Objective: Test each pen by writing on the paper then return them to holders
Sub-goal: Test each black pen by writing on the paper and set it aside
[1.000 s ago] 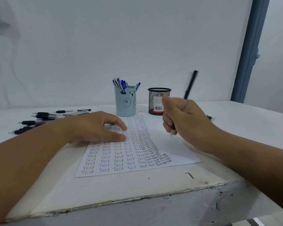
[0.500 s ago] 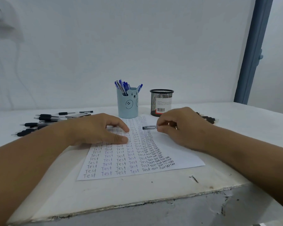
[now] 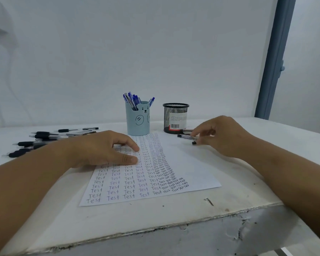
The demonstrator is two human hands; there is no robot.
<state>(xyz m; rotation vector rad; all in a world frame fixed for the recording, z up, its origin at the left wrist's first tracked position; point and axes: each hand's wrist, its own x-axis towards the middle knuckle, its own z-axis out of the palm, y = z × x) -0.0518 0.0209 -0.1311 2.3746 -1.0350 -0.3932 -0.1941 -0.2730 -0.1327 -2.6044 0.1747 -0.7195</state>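
A sheet of paper (image 3: 192, 172) filled with rows of the word "Test" lies on the white table. My left hand (image 3: 103, 148) rests flat on its upper left part, fingers spread. To the right of the paper, just in front of the black mesh holder (image 3: 175, 117), my right hand (image 3: 224, 137) pinches a black-tipped clear pen (image 3: 186, 136) that lies low and level over the table. Other pens under that hand are mostly hidden. The light blue bear holder (image 3: 138, 122) behind the paper holds several blue pens.
Several black pens (image 3: 42, 137) lie in a loose pile on the table at the left. A small dark nail (image 3: 209, 201) lies near the chipped front edge (image 3: 155, 231). A white wall stands behind, with a blue door frame (image 3: 273, 61) at the right.
My right hand swung the pen down from upright to level, then moved it right, off the paper, toward the mesh holder. My left hand stayed on the paper.
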